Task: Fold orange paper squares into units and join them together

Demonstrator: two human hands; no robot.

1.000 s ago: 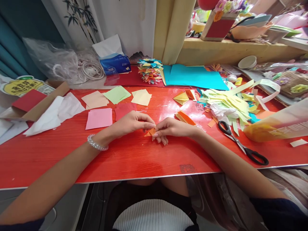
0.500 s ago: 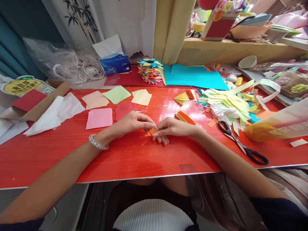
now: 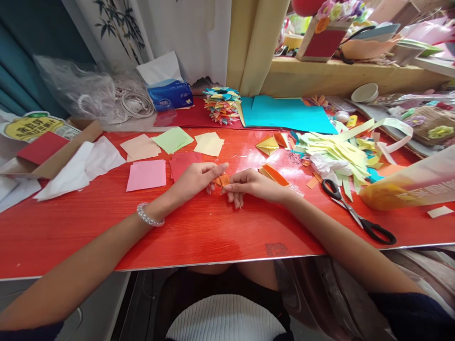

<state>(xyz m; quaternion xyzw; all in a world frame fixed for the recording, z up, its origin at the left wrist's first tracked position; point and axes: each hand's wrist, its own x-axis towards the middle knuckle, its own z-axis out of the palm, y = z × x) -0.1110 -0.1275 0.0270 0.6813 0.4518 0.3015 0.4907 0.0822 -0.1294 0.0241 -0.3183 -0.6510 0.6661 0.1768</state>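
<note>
A small folded piece of orange paper (image 3: 222,180) is held between both hands, above the middle of the red table (image 3: 199,237). My left hand (image 3: 199,179) grips its left side, with the thumb raised along the top edge. From the right, my right hand (image 3: 249,184) pinches it between thumb and finger, the other fingers curled beneath. Left of the hands lie square paper stacks: pink (image 3: 146,175), red (image 3: 180,163), peach (image 3: 141,146), green (image 3: 173,140) and cream (image 3: 209,143). Orange folded strips (image 3: 275,174) sit just beyond my right hand.
Black-handled scissors (image 3: 357,213) lie open at the right, beside a heap of yellow-green paper scraps (image 3: 337,149) and a plastic bag (image 3: 408,184). Behind stand a multicoloured folded-paper piece (image 3: 222,105), blue sheets (image 3: 289,113) and a tissue pack (image 3: 169,94). A cardboard tray (image 3: 71,149) is at left.
Both hands have shifted slightly away from me and turned the orange paper, which now shows a broader, less pointed shape. My left thumb has lifted from lower down to the top.
</note>
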